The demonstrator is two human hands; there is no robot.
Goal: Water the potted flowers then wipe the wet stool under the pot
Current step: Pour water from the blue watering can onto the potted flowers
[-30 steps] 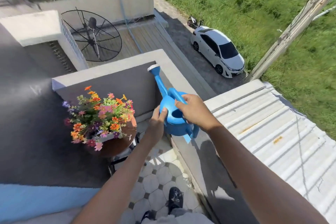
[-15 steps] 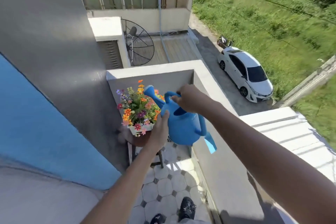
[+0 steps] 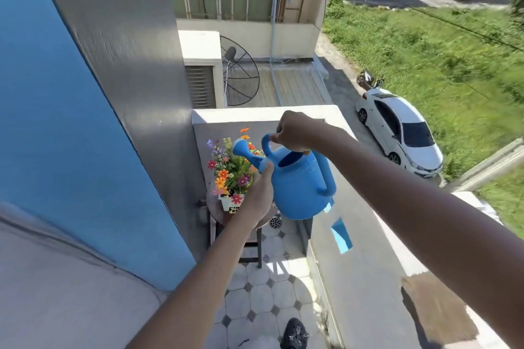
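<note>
- The blue plastic watering can [image 3: 300, 184] hangs between both hands over the balcony floor. Its long axis runs from the rear handle on the right to the spout rose [image 3: 240, 148] on the left, and the spout already points at the potted flowers [image 3: 231, 171].
- The right hand [image 3: 296, 131] sits on top, fingers [image 3: 279, 133] curled closed around the arched top handle. The left hand [image 3: 259, 193] presses against the can's left wall below the spout, fingers wrapped out of sight round the body, steadying it.
- The flowers lie just left of and beyond the left hand, a dense, bright bunch of orange, red and purple blooms in a small white pot [image 3: 231, 201]. Whether they are real I cannot tell.
- The pot stands on the stool [image 3: 217, 211], a round brown seat on dark legs, mostly hidden behind the left wrist.
- The rose is just above the blooms, so the pour probably needs only a further tilt leftward and down. No water shows leaving it.
- The can is smooth, rigid and matte; its mouth looks dark, contents unseen.
</note>
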